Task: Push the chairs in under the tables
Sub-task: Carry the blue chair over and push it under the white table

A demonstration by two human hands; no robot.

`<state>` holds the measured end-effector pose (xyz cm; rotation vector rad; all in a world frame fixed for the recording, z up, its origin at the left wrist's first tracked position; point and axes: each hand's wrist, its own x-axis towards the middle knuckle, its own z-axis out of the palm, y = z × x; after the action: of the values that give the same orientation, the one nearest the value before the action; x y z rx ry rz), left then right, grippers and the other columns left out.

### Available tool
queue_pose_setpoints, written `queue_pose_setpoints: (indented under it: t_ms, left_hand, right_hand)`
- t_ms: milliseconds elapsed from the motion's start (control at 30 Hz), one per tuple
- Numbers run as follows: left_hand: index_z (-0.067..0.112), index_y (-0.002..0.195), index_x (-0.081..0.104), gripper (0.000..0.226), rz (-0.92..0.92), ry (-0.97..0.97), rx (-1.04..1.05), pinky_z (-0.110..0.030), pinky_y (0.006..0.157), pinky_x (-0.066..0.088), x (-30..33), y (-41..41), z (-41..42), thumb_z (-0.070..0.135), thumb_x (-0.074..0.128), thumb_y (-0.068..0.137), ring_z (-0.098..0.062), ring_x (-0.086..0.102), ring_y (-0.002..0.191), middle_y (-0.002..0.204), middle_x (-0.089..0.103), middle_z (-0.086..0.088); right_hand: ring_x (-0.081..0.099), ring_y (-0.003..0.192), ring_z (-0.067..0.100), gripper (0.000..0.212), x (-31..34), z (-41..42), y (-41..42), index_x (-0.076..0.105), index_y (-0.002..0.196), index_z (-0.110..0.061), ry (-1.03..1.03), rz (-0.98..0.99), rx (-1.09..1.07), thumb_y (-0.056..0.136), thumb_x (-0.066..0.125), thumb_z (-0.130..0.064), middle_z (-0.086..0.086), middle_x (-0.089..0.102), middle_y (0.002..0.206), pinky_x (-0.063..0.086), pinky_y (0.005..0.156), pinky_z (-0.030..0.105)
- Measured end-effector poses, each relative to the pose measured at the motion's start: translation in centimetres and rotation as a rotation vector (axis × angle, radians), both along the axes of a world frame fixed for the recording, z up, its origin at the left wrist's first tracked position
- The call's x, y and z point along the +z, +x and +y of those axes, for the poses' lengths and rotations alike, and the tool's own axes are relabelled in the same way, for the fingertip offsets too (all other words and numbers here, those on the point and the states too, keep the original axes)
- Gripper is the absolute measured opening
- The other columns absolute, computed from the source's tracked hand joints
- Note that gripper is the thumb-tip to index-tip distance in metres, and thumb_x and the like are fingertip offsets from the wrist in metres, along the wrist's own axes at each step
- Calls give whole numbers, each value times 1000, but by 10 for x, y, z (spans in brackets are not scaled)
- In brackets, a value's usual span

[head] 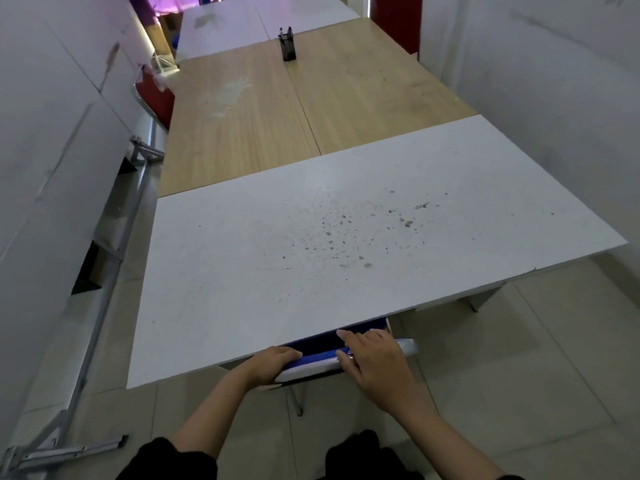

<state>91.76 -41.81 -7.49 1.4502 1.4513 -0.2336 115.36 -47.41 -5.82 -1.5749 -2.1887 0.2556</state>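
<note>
Chair back held at the near edge of the white worktop, with the seat already tucked beneath it.

Nearest the camera, the top rail of the blue chair (320,358) is held by both hands: the left hand (273,365) is curled over its left end, and the right hand (374,358) is laid across its right part with the fingers bent over the rail, a grip on both ends that suits a straight, even push. The rail is seen just beside the white worktop (346,237) edge, so the chair is judged to be nearly home. Beyond lie the wooden worktops (277,109), where a dark holder (287,45) is stood, and a red chair (156,95) is seen at their left side.
</note>
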Motion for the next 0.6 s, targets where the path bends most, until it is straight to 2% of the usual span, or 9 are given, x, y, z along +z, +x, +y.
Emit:
queue_pose_setpoints:
  t_ms: [133, 267, 367, 467, 500, 567, 600]
  left_hand:
    - [24, 119, 58, 26, 48, 131, -9, -23, 89, 41, -5, 14, 15, 32, 44, 99, -14, 55, 105, 123, 60, -1]
    - [19, 123, 57, 28, 7, 238, -12, -24, 86, 44, -8, 76, 46, 26, 44, 99, -15, 56, 101, 123, 61, -5]
    - [20, 122, 57, 27, -79, 221, -39, -28, 91, 47, -6, 134, 65, 26, 45, 98, -18, 59, 105, 122, 61, -4]
    - [19, 123, 57, 28, -135, 233, -98, -26, 90, 44, -5, 203, 84, 26, 45, 99, -18, 59, 107, 122, 61, -3]
    - [20, 122, 57, 28, -152, 245, -113, -25, 89, 43, -6, 237, 90, 26, 45, 99, -17, 59, 106, 121, 61, -2]
    - [20, 121, 58, 27, -183, 270, -124, -22, 86, 42, -5, 287, 96, 25, 45, 98, -15, 58, 103, 120, 62, -1]
    - [21, 121, 58, 27, -204, 266, -125, -21, 86, 42, -4, 313, 98, 25, 45, 98, -14, 58, 102, 120, 62, -1]
  right_hand:
    - [55, 71, 9, 43, 6, 3, 7, 61, 115, -21, -78, 14, 47, 94, 38, -51, -9, 65, 80, 48, 66, 27]
    - [59, 92, 10, 40, 5, 20, 52, 55, 118, -27, -338, 221, 12, 93, 36, -53, -9, 66, 103, 47, 76, 28]
    - [59, 94, 9, 40, -8, 26, 114, 54, 114, -30, -425, 282, -143, 93, 32, -55, -9, 64, 109, 48, 79, 29]
    - [55, 93, 4, 34, -12, 28, 190, 54, 116, -25, -475, 306, -275, 97, 37, -47, -10, 62, 109, 41, 73, 9]
    - [54, 92, 2, 32, -10, 29, 224, 54, 117, -24, -486, 308, -320, 98, 39, -43, -10, 61, 107, 39, 71, 7]
    - [55, 90, 2, 31, -3, 31, 272, 54, 116, -26, -467, 314, -377, 97, 38, -45, -13, 61, 102, 42, 74, 12]
    - [57, 89, 2, 31, 2, 32, 295, 54, 116, -27, -447, 314, -403, 96, 38, -46, -13, 62, 100, 46, 75, 20]
